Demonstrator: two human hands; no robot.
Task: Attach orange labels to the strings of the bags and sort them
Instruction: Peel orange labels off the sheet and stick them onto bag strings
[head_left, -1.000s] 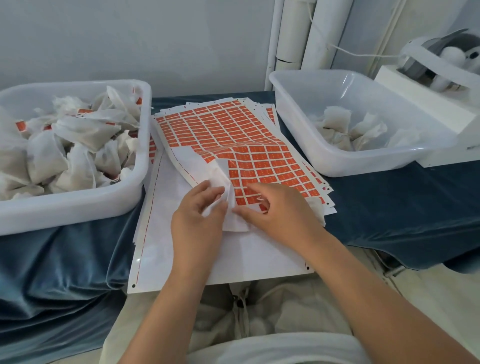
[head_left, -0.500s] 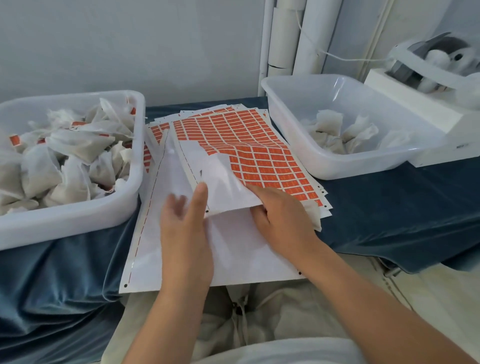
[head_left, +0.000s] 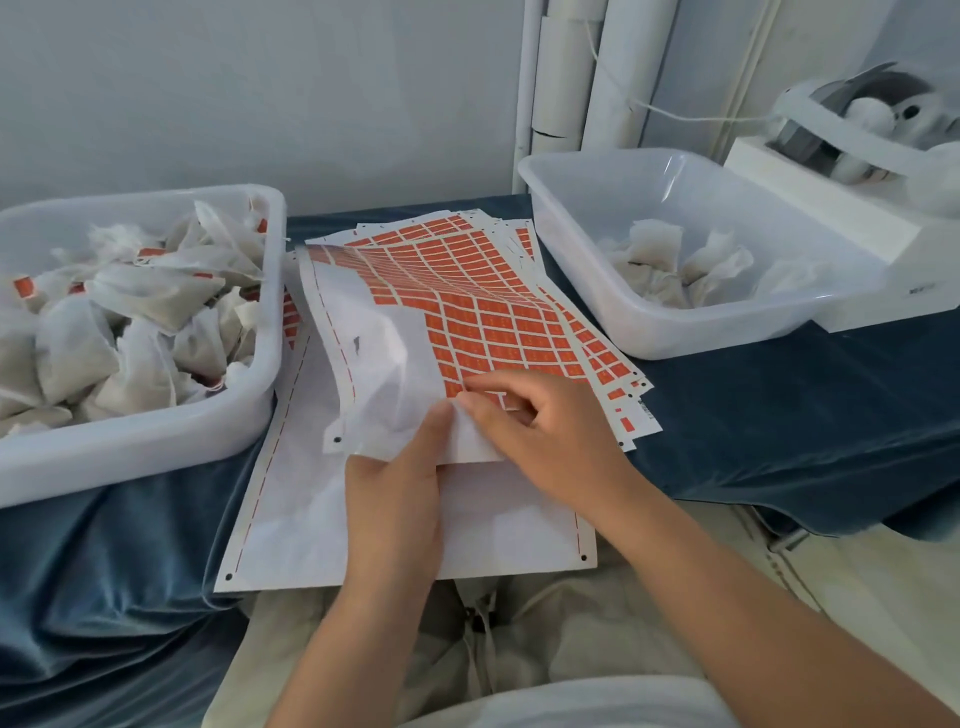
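- The left hand (head_left: 395, 493) pinches the near edge of the top sheet (head_left: 374, 358). Its thumb lies on the paper and the rest of the hand is tucked beneath, out of sight.
- The right hand (head_left: 550, 436) sits just right of the left thumb, almost touching it. Its fingers (head_left: 519, 383) are curled, with thumb and forefinger pressed together on the sheet where the white backing meets the orange labels (head_left: 498, 322). Whether a single label is caught between them cannot be told.
- The sheet bows up and away from the fingers. Its bare white part is to their left, and the orange grid runs beyond them and to their right.
- More label sheets (head_left: 631, 410) lie fanned under it, poking out just right of the right hand.
- A blank sheet (head_left: 291, 519) lies flat beneath both hands.
- Well left of the fingers stands a white bin (head_left: 145, 452) heaped with bags (head_left: 140, 301), with orange labels showing among them.
- Beyond the fingers and to their right stands a second bin (head_left: 691, 338) holding a few other bags (head_left: 654, 249).
- A blue cloth (head_left: 805, 426) covers the desk under it all.
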